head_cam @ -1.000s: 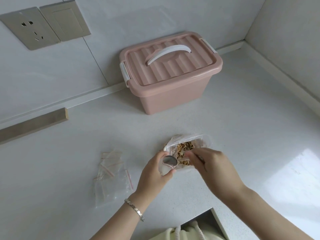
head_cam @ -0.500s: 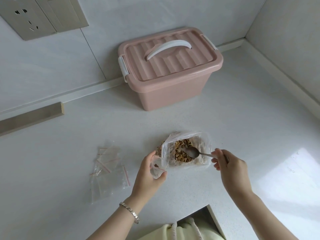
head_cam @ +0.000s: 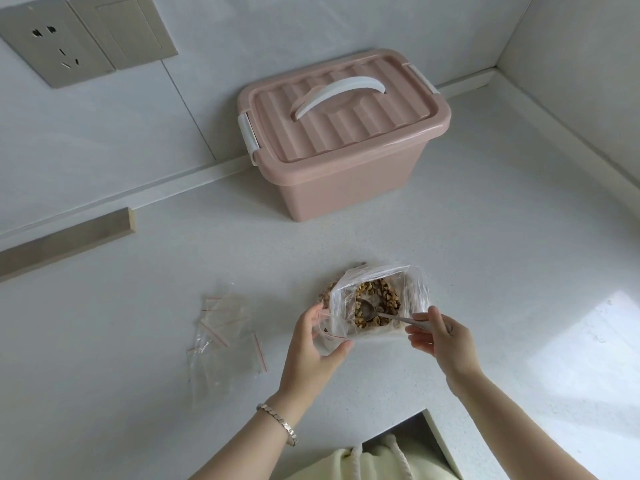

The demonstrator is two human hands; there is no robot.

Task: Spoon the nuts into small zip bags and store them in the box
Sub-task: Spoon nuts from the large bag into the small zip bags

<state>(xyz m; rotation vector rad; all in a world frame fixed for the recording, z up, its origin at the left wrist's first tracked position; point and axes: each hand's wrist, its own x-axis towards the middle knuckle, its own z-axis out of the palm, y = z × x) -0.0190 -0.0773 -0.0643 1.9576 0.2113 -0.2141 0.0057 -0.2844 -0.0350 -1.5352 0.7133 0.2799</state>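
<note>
Scooping: right hand pinches the spoon, bowl among the nuts; left hand grips a small zip bag beside them. Next, a level carry into it.

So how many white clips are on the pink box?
2. One white clip is on the pink box's left end, the other clip on its right end. More could be hidden behind.

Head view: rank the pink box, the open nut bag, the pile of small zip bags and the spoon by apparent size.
1. pink box, clearly largest.
2-3. open nut bag and pile of small zip bags look alike; no ranking.
4. spoon, smallest, its handle partly hidden in the right hand.
</note>
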